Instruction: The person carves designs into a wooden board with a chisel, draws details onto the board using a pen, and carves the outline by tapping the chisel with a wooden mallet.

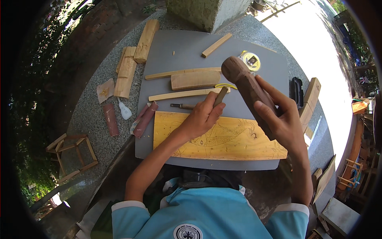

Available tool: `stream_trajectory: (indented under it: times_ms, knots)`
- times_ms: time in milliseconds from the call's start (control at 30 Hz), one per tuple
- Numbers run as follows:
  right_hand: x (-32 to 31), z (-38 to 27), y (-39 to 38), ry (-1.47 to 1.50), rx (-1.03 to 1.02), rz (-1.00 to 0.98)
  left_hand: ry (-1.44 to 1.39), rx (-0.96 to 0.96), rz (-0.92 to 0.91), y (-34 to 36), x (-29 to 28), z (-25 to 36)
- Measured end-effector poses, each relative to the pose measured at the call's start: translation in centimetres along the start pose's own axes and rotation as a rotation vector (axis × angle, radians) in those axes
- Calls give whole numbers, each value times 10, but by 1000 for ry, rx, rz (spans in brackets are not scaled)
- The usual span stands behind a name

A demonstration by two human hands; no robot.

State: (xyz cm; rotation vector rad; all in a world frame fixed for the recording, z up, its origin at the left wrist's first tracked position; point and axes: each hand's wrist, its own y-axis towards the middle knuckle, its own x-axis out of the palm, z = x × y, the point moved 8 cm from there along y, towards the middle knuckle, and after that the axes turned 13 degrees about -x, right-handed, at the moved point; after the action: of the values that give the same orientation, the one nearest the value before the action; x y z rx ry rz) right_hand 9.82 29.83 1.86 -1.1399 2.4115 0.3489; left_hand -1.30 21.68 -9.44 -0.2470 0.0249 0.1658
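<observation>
My left hand (205,115) grips an upright dark wooden tool handle (221,95); its lower end is hidden by the fingers. My right hand (282,115) holds a thick brown wooden mallet (242,79) raised at the right, its rounded end angled toward the upper left. Below both hands lies a yellow wooden board (223,147) with a pencilled, scaled figure drawn on it. A chisel (183,106) lies just above the board, partly behind my left hand. Wooden strips (167,96) and a flat wooden block (195,80) lie on the grey mat (254,47) beyond.
A tape measure (250,60) sits at the back. Wood blocks (127,71), sandpaper rolls (111,119), a white squeeze bottle (124,109) and a wooden frame (91,153) occupy the stone table's left; a black case (296,91) and timber (308,105) the right. A concrete pillar (191,14) stands behind.
</observation>
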Motion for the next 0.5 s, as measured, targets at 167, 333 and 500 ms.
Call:
stream_trajectory:
  times_ms: [167, 333, 500]
  knots:
    - [-5, 6, 1, 68, 8, 33, -3, 4, 10, 1, 0, -2]
    - [-9, -4, 11, -38, -121, 36, 55, 20, 55, 1, -3, -4]
    - [-3, -8, 11, -146, -156, -116, 79, 51, 107, -2, -4, -1]
